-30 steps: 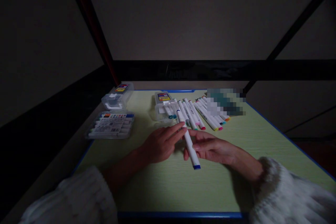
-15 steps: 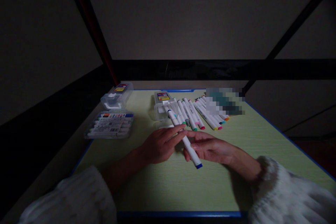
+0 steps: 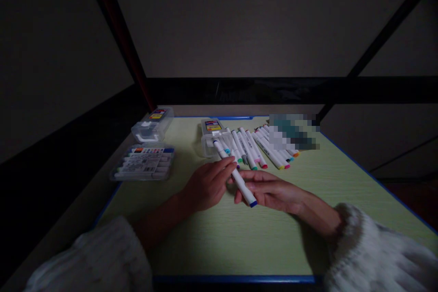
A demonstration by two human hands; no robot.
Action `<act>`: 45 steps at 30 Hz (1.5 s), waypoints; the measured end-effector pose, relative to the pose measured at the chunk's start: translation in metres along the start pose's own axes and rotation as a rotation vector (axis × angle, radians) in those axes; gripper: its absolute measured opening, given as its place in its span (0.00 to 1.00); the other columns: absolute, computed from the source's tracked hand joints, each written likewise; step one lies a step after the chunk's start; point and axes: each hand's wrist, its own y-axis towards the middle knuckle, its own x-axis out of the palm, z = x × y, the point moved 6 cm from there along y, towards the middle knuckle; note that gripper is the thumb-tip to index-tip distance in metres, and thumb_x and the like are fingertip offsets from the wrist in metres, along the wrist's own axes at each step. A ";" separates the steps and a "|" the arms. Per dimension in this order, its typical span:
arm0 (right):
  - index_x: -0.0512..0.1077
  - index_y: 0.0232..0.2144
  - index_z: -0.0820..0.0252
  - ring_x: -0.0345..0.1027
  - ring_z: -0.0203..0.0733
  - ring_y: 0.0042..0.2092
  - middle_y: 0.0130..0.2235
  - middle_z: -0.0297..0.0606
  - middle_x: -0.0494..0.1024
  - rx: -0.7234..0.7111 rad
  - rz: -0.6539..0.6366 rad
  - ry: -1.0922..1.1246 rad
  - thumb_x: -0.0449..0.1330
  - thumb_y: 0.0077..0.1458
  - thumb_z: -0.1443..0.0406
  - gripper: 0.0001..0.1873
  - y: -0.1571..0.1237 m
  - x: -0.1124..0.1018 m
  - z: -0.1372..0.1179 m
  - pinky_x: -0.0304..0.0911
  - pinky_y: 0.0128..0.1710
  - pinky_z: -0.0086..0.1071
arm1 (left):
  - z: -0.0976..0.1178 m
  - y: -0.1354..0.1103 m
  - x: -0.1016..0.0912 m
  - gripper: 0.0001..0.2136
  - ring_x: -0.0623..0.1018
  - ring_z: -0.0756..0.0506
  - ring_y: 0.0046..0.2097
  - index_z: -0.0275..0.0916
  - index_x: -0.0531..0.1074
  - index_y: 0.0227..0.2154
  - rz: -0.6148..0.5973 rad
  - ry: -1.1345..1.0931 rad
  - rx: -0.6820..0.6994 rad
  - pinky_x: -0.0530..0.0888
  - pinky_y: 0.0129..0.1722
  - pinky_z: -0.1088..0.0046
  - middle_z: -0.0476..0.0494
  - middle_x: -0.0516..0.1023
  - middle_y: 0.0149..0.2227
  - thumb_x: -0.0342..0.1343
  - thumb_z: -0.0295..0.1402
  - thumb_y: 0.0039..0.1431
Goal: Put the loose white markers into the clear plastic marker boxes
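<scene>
A white marker (image 3: 236, 176) with blue end caps lies slantwise between my hands, its far tip at the mouth of a clear plastic marker box (image 3: 215, 139) lying on its side. My left hand (image 3: 207, 185) pinches the marker's middle with fingers closed on it. My right hand (image 3: 270, 190) grips the near end, fingers curled under it. Several more white markers (image 3: 260, 148) with coloured caps lie in a row on the pale green table (image 3: 239, 237) just beyond my hands.
At the far left stand a closed clear box (image 3: 153, 125) and a flat pack of markers (image 3: 145, 163). A blurred patch (image 3: 293, 132) covers something at the back right. The table has a blue edge; dark frame bars rise behind it.
The marker has swung and slid forward-left, its far tip now reaching the open box. Both hands moved slightly away from me with it.
</scene>
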 end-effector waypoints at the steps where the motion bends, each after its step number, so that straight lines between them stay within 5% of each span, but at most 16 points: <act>1: 0.68 0.42 0.66 0.72 0.30 0.36 0.36 0.42 0.77 0.004 -0.001 -0.002 0.58 0.53 0.67 0.13 0.000 0.000 0.000 0.66 0.33 0.18 | -0.001 0.000 0.000 0.19 0.69 0.44 0.52 0.30 0.59 0.50 -0.008 -0.004 -0.013 0.73 0.46 0.67 0.33 0.69 0.49 0.42 0.21 0.53; 18: 0.67 0.49 0.65 0.70 0.29 0.35 0.38 0.43 0.76 0.037 0.027 -0.022 0.60 0.52 0.65 0.21 0.000 -0.005 0.004 0.66 0.35 0.20 | -0.012 -0.002 0.007 0.16 0.71 0.43 0.50 0.31 0.63 0.46 -0.078 -0.033 -0.172 0.71 0.47 0.66 0.34 0.69 0.48 0.44 0.20 0.53; 45: 0.70 0.39 0.66 0.72 0.28 0.35 0.37 0.42 0.78 0.035 0.028 -0.013 0.59 0.52 0.67 0.10 0.000 -0.008 0.009 0.66 0.36 0.21 | -0.020 -0.002 0.007 0.19 0.72 0.45 0.44 0.34 0.62 0.47 -0.094 -0.011 -0.271 0.72 0.44 0.69 0.37 0.64 0.46 0.43 0.19 0.51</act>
